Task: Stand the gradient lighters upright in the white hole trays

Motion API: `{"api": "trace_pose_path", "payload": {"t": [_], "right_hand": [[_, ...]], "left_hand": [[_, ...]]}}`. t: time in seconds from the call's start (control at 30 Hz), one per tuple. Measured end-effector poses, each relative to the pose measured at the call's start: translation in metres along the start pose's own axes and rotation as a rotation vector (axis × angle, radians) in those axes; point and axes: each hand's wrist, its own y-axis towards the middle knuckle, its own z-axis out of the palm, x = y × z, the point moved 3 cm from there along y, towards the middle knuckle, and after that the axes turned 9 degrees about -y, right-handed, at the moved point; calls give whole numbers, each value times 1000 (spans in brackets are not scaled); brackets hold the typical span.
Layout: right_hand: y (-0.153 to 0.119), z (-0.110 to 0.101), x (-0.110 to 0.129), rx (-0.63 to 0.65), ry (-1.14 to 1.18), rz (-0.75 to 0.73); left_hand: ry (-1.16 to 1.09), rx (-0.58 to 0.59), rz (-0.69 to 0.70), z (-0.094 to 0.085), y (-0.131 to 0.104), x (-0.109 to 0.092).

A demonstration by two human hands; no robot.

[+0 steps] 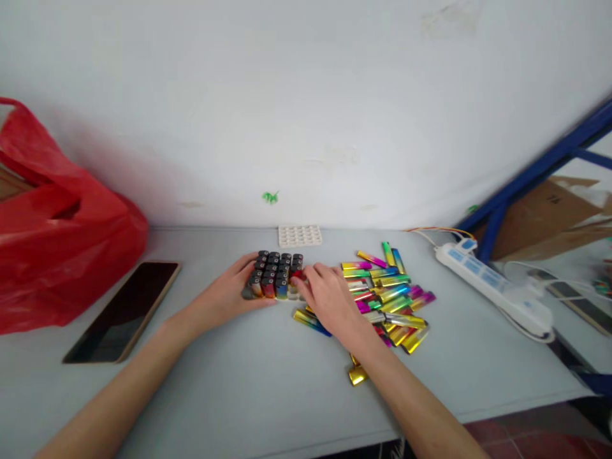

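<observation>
Several black-topped pieces with shiny coloured bodies (268, 287) stand upright in rows in a holder (292, 294) at the centre of the table. My left hand (234, 284) wraps round the left side of the holder, thumb at its near edge. At the right end of the rows, my right hand (327, 296) has its fingers pinched on a small red piece (297, 275), mostly hidden by the fingertips. Many loose shiny metallic sleeves (392, 293) in gold, green, blue and pink lie in a pile right of my right hand.
A white tray with round hollows (300, 236) lies near the wall. At left are a red plastic bag (71, 236) and a dark phone (123, 312). A white power strip (492, 287) with cables lies at right, by a blue metal frame (540, 166) and a cardboard box (549, 217).
</observation>
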Motion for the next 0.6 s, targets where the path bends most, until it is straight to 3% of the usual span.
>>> {"api": "trace_pose_path", "payload": {"t": [0.17, 0.43, 0.5, 0.6], "right_hand": [[-8, -6, -25, -74, 159, 22], [-21, 3, -148, -274, 48, 342], [-27, 10, -172, -255, -1, 425], [-33, 17, -190, -189, -36, 489]], "left_hand": [[16, -68, 40, -1, 1, 5], [104, -83, 21, -3, 2, 8], [110, -80, 22, -3, 3, 7], [108, -82, 35, -4, 3, 7]]}}
